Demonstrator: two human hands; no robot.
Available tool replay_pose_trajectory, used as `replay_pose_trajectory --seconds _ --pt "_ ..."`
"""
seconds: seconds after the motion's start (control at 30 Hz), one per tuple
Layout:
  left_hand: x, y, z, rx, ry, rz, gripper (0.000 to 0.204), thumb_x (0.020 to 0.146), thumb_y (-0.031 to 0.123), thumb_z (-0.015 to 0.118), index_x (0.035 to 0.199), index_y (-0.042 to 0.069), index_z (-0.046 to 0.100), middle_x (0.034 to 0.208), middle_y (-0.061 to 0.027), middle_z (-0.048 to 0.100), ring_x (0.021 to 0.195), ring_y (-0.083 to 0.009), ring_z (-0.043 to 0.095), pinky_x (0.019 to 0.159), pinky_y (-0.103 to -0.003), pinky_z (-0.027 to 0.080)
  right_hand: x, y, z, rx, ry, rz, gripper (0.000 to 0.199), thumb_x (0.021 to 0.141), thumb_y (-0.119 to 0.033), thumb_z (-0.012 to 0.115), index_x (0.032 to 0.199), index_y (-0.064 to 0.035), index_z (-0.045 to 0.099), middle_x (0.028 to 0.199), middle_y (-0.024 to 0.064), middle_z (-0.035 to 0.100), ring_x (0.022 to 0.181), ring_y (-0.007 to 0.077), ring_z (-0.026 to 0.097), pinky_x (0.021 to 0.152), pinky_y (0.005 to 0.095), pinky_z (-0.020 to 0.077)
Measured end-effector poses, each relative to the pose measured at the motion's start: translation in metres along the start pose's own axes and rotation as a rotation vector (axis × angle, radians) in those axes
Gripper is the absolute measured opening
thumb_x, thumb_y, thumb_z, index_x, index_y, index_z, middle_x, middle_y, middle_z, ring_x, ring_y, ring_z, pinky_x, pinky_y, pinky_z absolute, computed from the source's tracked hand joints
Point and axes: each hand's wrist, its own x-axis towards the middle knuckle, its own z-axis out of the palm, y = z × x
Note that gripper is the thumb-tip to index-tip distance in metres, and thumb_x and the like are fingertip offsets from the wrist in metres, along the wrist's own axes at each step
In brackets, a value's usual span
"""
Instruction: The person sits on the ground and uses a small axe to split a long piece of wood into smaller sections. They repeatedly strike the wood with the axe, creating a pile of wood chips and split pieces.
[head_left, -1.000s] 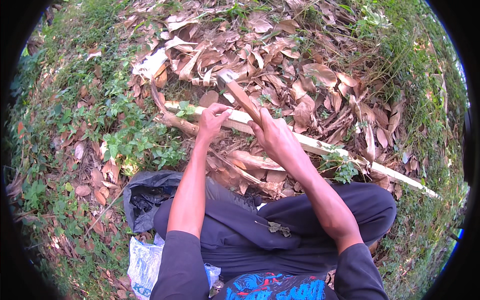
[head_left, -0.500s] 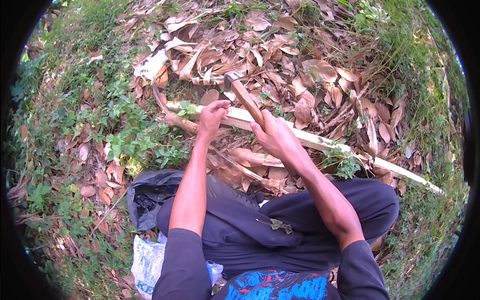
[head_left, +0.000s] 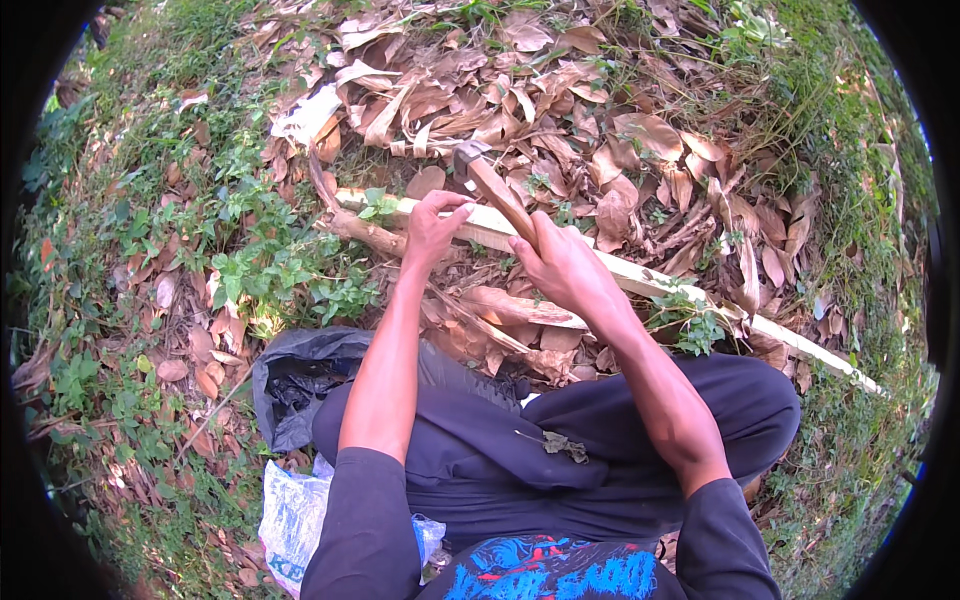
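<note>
My right hand [head_left: 568, 262] is wrapped round the wooden handle of a hammer [head_left: 503, 198]. Its dark metal head is raised just beyond my left fingertips, apart from the wood in the picture. My left hand [head_left: 433, 232] is at the left part of a long, pale wooden strip [head_left: 640, 277], thumb and fingers pinched together over it. Whatever is between those fingers is too small to make out. The strip lies slantwise on the ground, from beside my left hand to the far right. A brown branch [head_left: 362, 232] lies under its left end.
Dry brown leaves [head_left: 610, 130] cover the ground ahead, with green weeds [head_left: 260, 260] on the left and grass at the right. My crossed legs [head_left: 660, 420] are close below the strip. A black plastic bag [head_left: 290, 385] and a whitish plastic bag [head_left: 295, 520] lie at my left.
The hammer's head has dipped slightly toward the left hand. The left hand has shifted a little to the right, still pinched. The view itself has moved slightly.
</note>
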Motion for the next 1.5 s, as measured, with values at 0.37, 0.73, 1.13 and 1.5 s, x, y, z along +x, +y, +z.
replay_pose_trajectory --seconds 0.37,0.73,1.13,1.5 --pt "0.002 -0.003 0.001 0.053 0.040 0.016 0.019 0.085 0.014 0.079 0.097 0.000 0.075 0.094 -0.0074 0.070 0.088 -0.0151 0.066 0.079 -0.029 0.051 0.003 0.029 0.027 -0.096 0.052 -0.084 0.034 0.105 -0.032 0.054 0.103 0.0016 0.047 0.072 0.0300 0.060 0.071 0.0510 0.060 0.063 0.0568 0.0433" --pt "0.002 -0.003 -0.001 0.046 0.041 0.024 0.019 0.084 0.014 0.080 0.094 0.000 0.075 0.094 -0.0072 0.070 0.088 -0.0153 0.067 0.079 -0.029 0.052 0.001 0.020 0.025 -0.084 0.119 -0.101 0.033 0.106 -0.031 0.052 0.101 0.0005 0.047 0.071 0.0305 0.060 0.070 0.0527 0.059 0.064 0.0589 0.0439" --pt "0.000 -0.003 -0.003 0.110 0.051 0.064 0.016 0.084 0.013 0.080 0.093 0.001 0.075 0.093 -0.0073 0.070 0.088 -0.0156 0.066 0.080 -0.030 0.052 -0.013 -0.035 -0.011 0.045 0.156 -0.018 0.038 0.108 -0.039 0.049 0.109 -0.0005 0.049 0.072 0.0298 0.060 0.069 0.0488 0.061 0.061 0.0566 0.0427" --pt "-0.001 -0.006 -0.006 0.143 0.026 0.096 0.018 0.089 0.017 0.078 0.096 0.000 0.074 0.094 -0.0034 0.067 0.086 -0.0101 0.062 0.076 -0.026 0.049 -0.005 -0.031 -0.012 0.023 0.147 -0.005 0.037 0.108 -0.036 0.049 0.104 0.0013 0.051 0.066 0.0268 0.059 0.061 0.0460 0.059 0.058 0.0517 0.0430"
